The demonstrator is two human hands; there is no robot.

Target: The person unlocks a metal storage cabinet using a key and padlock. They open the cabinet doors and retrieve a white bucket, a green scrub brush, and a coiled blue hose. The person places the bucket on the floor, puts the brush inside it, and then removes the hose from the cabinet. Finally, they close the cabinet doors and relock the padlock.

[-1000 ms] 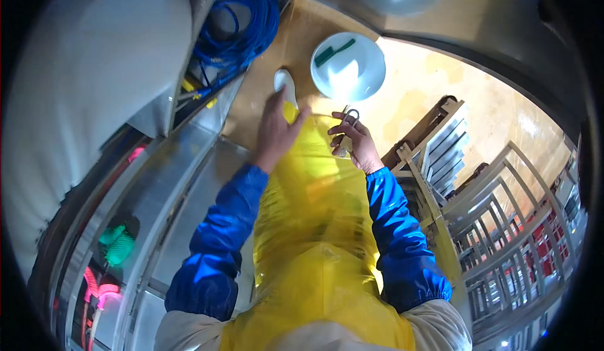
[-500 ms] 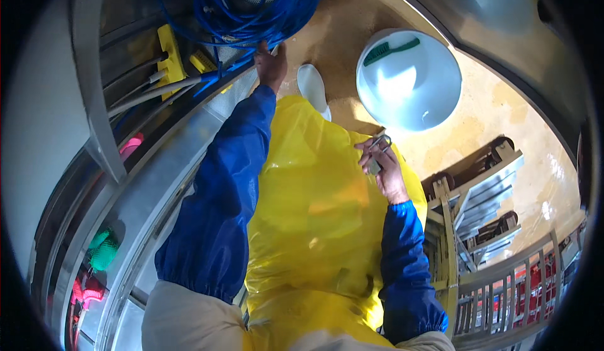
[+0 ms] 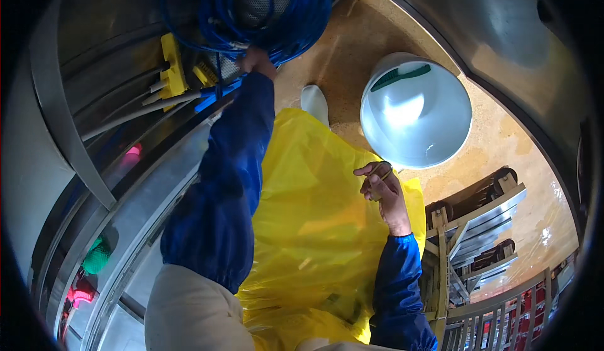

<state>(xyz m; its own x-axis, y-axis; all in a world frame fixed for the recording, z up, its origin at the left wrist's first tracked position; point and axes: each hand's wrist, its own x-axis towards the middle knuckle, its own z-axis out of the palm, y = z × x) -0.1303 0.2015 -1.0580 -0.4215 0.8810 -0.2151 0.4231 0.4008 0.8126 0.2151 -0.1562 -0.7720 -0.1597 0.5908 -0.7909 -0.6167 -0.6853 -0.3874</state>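
My left hand (image 3: 257,61) reaches far forward to the lower edge of a coiled blue hose (image 3: 308,21). It touches or nearly touches the coil; its fingertips are dark and blurred, so a grip cannot be made out. In front of my yellow apron (image 3: 314,206), my right hand (image 3: 387,197) is curled around a small metal loop (image 3: 385,170). Most of that object is hidden in the fingers, and its kind is unclear. Blue sleeves cover both my forearms.
A large white bucket (image 3: 434,124) with a green-handled brush (image 3: 402,76) inside stands ahead right. Yellow-headed cleaning tools (image 3: 171,68) lean at the left, beside a metal frame. Wheeled metal racks (image 3: 484,225) stand at the right. A white boot (image 3: 314,104) is on the wet floor.
The view has shifted, so the bucket sits lower in it. My left hand has moved slightly left along the coil's lower edge. My right hand keeps the metal loop, its fingers curled.
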